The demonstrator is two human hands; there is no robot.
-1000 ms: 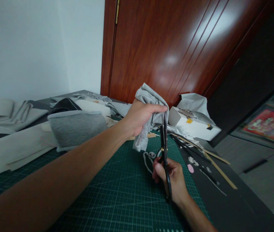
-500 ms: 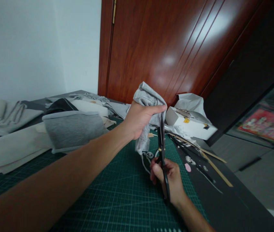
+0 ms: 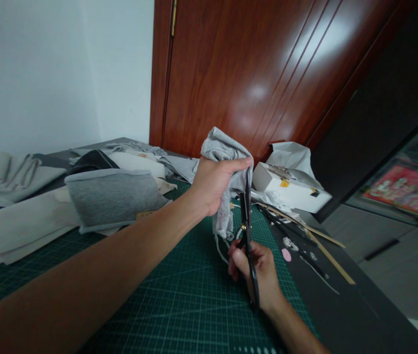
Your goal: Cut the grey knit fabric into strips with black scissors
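Note:
My left hand (image 3: 214, 183) grips a bunched piece of grey knit fabric (image 3: 225, 146), thumb along its upper right edge. Part of the cloth hangs below the fingers, and a thin pale strip (image 3: 220, 251) dangles from its lower end. In my right hand (image 3: 255, 268) is a pair of black scissors (image 3: 246, 216), blades pointing up. Their tips meet the cloth's right edge just under my left thumb; whether the blades are fully closed cannot be made out. Both hands are held above a green cutting mat (image 3: 179, 305).
Left of my arm lie folded grey fabric (image 3: 116, 196) and cream pieces (image 3: 20, 221), with more stacked cloth (image 3: 6, 177) behind. On the right are a white box (image 3: 290, 189), wooden strips (image 3: 332, 258), dark strips and scraps. A brown wooden door (image 3: 231, 73) stands behind the table.
My left hand and the grey fabric have shifted slightly; the hanging part of the cloth has swung right, nearer the scissors. My right hand and the scissors have hardly moved.

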